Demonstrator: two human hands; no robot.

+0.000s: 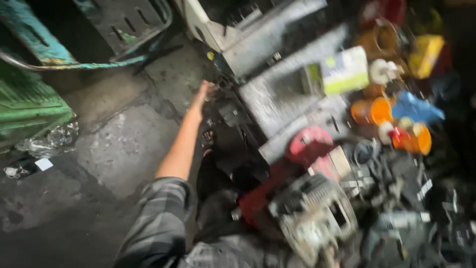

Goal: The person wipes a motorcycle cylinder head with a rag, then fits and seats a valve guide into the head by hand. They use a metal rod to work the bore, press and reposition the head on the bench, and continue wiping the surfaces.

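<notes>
The picture is motion-blurred. My left hand (202, 95) is stretched out at the end of a bare forearm with a plaid sleeve (158, 218). It reaches the edge of a dark, greasy machine part (229, 115) on the floor. Blur hides whether the fingers grip anything. Nearer to me lie a grey-white small engine (313, 214), a red round cover (310, 143) and a red tank-like piece (255, 198). My right hand is out of the picture.
Grey metal ledges (285, 94) rise at the back. They carry a white-and-green box (345, 69), orange tubs (372, 110), a blue rag (416, 108) and a yellow box (426, 53). A green machine (25, 106) and crumpled clear plastic (49, 141) sit on the left, on stained concrete floor (124, 149).
</notes>
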